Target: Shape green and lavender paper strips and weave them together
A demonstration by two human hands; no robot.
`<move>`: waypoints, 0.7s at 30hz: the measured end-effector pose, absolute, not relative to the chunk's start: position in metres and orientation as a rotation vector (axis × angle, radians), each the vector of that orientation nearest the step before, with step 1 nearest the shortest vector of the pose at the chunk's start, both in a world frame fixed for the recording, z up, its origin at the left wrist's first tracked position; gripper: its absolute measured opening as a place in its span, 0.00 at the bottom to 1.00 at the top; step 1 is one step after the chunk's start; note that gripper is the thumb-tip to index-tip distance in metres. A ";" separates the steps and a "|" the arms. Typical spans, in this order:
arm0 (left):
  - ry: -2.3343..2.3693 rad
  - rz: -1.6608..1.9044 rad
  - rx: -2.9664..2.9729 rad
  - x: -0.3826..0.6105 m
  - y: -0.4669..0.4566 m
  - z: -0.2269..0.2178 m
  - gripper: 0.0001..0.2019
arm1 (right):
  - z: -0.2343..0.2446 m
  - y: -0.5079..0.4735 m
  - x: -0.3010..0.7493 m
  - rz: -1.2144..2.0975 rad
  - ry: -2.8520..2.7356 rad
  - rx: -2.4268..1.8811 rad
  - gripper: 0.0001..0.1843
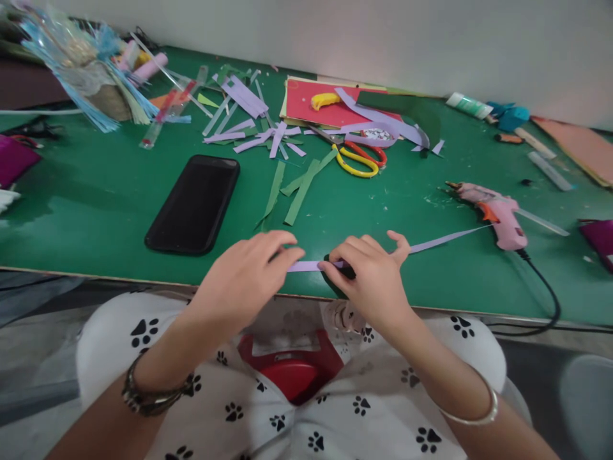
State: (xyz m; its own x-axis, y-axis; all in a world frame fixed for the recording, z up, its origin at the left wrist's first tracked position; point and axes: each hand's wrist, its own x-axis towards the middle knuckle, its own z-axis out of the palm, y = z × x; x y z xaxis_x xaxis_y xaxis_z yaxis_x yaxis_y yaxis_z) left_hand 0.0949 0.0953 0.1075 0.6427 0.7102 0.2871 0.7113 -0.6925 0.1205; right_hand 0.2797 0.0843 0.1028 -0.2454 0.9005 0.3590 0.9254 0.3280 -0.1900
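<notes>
A long, narrow purple paper strip (445,240) runs along the table's front edge, its far end reaching the pink glue gun (502,217). My left hand (251,271) is closed in a pinch at the strip's left end. A short way to the right, my right hand (366,271) pinches the same strip between thumb and forefinger, with its little finger raised. A short flat stretch of strip shows between the two hands. Just beyond them lie several green paper strips (301,191). The fingers hide the strip's left tip.
On the green table (407,198) a black phone (194,204) lies left of my hands. Scissors (357,156) with yellow and red handles, cut purple strips (244,96) and red paper (301,96) are farther back. The glue gun's cord (550,287) hangs over the front edge.
</notes>
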 end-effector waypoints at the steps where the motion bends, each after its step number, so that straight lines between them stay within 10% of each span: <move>1: -1.087 -0.492 -2.849 0.098 0.093 0.106 0.13 | 0.103 0.084 0.280 -0.087 -2.198 -1.612 0.13; 21: -1.129 -0.251 -2.718 0.134 0.069 0.106 0.22 | 0.107 0.079 0.327 0.086 -2.074 -1.671 0.16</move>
